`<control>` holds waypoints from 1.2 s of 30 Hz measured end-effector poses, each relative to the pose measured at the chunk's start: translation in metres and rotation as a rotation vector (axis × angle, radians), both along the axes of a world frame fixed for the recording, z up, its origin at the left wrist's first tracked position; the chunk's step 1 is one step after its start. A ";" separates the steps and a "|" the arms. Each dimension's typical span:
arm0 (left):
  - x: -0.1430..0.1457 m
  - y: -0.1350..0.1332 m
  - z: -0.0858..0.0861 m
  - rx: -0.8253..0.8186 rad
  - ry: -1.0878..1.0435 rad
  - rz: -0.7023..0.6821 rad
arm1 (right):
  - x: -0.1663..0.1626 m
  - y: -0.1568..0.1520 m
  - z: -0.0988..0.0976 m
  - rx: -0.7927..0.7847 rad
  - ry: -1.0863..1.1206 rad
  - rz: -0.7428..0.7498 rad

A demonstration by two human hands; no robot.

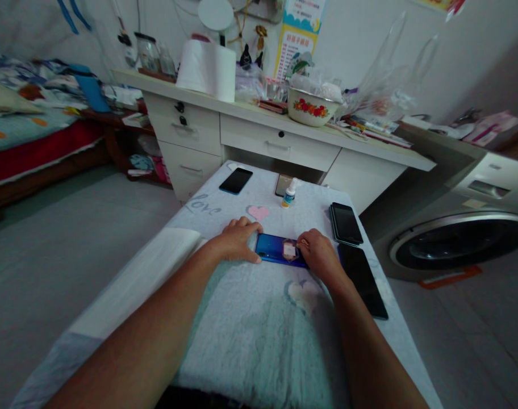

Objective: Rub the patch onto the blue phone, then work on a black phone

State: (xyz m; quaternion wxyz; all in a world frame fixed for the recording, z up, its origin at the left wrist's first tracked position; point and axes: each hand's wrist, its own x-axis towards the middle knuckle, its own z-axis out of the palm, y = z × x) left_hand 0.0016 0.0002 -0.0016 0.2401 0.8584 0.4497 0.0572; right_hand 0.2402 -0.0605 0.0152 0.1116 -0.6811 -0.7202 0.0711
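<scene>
A folded white cloth [143,278] lies on the bench [250,341] well to the left of the left hand [237,241]. That hand rests palm down with its fingers held close together and its thumb stretched along the near side, pressing on the left end of the blue phone [272,247]. Beyond this hand a black phone [235,180] lies apart from it, and a pink heart [258,212] printed on the bench cover sits just past the fingertips. The blue phone lies flat and crosswise between the two hands, with its glossy face up. It is deep blue and lighter towards the left, and a small pale patch [289,250] ringed in a brownish tint sits near its right end. Farther away, beyond the gap between the hands, a small white bottle [289,193] with a blue label stands upright beside a brownish phone [282,184]. The right hand [321,255] is curled over the phone's right end, its thumb and forefinger drawn narrow and meeting at the edge of the pale patch; whether they grip anything cannot be told. A stack of dark phones [346,223] lies just beyond this hand and to its right. A long dark phone [363,278] lies along its right side, close to the wrist.
</scene>
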 end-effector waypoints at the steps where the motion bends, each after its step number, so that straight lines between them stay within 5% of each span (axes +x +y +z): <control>1: 0.000 0.000 0.000 0.000 0.001 -0.002 | -0.001 0.001 -0.001 0.015 0.006 -0.005; 10: 0.001 -0.002 0.003 -0.006 0.020 0.013 | -0.004 0.008 -0.008 0.087 -0.051 -0.101; 36: 0.001 -0.001 0.000 -0.004 0.017 0.019 | -0.003 0.000 0.000 0.028 0.080 0.075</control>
